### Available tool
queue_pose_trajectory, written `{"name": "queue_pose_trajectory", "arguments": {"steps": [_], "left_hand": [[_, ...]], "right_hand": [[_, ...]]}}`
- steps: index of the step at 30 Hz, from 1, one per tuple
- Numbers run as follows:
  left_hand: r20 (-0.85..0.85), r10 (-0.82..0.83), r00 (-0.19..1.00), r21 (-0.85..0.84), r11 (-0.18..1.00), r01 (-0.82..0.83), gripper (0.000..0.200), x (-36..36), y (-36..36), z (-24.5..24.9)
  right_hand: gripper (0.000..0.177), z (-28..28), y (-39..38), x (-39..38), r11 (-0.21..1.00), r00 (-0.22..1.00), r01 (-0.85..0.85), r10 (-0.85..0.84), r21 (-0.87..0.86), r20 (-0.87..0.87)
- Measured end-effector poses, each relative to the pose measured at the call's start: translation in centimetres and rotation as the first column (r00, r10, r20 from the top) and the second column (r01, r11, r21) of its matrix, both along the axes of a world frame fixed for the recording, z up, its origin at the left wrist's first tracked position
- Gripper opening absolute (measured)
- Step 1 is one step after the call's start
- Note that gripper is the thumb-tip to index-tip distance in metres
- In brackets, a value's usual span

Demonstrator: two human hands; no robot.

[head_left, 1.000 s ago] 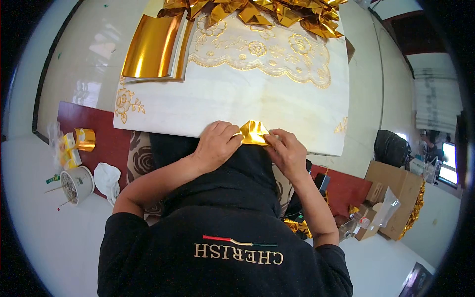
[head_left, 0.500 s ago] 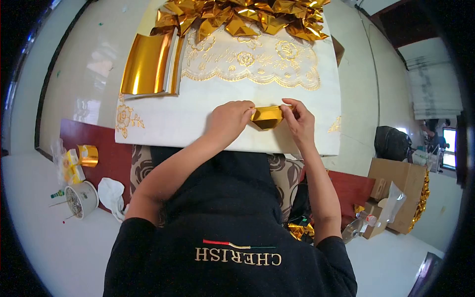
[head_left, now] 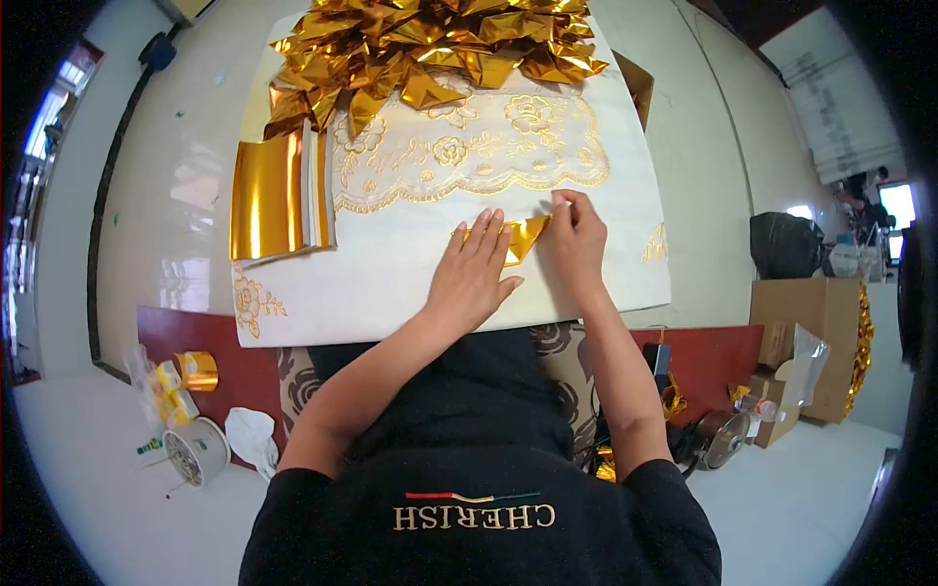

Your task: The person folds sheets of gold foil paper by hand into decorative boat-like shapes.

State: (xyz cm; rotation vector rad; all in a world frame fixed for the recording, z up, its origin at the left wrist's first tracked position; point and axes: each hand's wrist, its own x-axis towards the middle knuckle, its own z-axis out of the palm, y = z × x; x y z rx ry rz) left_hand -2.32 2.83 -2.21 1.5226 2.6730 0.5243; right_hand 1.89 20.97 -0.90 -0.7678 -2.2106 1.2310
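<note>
Head view: left hand (head_left: 471,275) flat on foil (head_left: 526,239), right hand (head_left: 578,242) pinching its corner. Probably light, slick; hold edges.

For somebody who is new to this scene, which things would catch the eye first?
Probably the heap of folded gold foil at the far end of the white cloth. Then the stack of gold sheets at its left edge, and the small gold piece partly under the left hand.
</note>
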Motion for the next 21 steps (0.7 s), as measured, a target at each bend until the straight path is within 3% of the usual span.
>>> {"name": "queue_pose_trajectory", "arguments": {"steps": [1, 4, 5, 7, 8, 9, 10, 12, 15, 18, 21], "left_hand": [[-0.001, 0.003, 1.000, -0.002, 1.000, -0.003, 0.073, 0.0, 0.0, 0.0], [0.001, 0.015, 1.000, -0.017, 1.000, -0.015, 0.075, 0.1, 0.1, -0.4], [0.003, 0.023, 1.000, -0.027, 0.999, -0.023, 0.074, 0.2, 0.2, -0.5], [0.008, 0.035, 0.999, -0.063, 0.997, -0.035, 0.074, 0.1, 0.4, -0.5], [0.013, 0.038, 0.999, -0.091, 0.995, -0.037, 0.073, 0.2, 0.5, -0.5], [0.016, 0.040, 0.999, -0.120, 0.992, -0.037, 0.073, 0.1, 0.6, -0.4], [0.033, 0.050, 0.998, -0.115, 0.992, -0.046, 0.072, 0.1, 0.7, -0.2], [0.074, 0.072, 0.995, -0.105, 0.992, -0.064, 0.071, 0.3, 0.8, 0.0], [0.062, 0.034, 0.998, -0.167, 0.986, -0.023, 0.074, 0.3, 0.5, 0.2], [0.071, 0.038, 0.997, -0.112, 0.993, -0.030, 0.077, 0.2, 0.4, 0.1], [0.077, 0.040, 0.996, -0.074, 0.997, -0.035, 0.080, 0.3, 0.3, 0.1]], "right_hand": [[0.025, 0.1, 0.3, -0.2, 0.985, 0.993, 0.035, -0.053, -0.166, -0.106], [0.029, 2.0, -0.6, -0.3, 0.911, 0.988, -0.046, -0.018, -0.409, -0.150], [0.031, 0.2, -1.0, -0.7, 0.885, 0.975, -0.107, 0.003, -0.453, -0.224], [0.033, 0.9, -3.2, -0.8, 0.864, 0.973, -0.224, 0.169, -0.451, -0.160], [0.033, 0.0, -4.0, -0.9, 0.820, 0.934, -0.352, 0.277, -0.452, -0.226], [0.032, -0.1, -4.6, -1.2, 0.879, 0.911, -0.409, 0.378, -0.246, -0.163], [0.032, 0.2, -4.8, -1.3, 0.877, 0.889, -0.455, 0.438, -0.151, -0.137], [0.032, 0.1, -4.4, -1.5, 0.852, 0.879, -0.476, 0.469, -0.217, -0.086], [0.034, -0.9, -3.6, -1.9, 0.834, 0.829, -0.552, 0.545, -0.024, -0.125], [0.037, -0.3, -2.0, -2.4, 0.865, 0.907, -0.421, 0.407, -0.273, -0.110], [0.040, 0.8, -1.0, -2.6, 0.876, 0.919, -0.392, 0.385, -0.280, -0.083]]}}
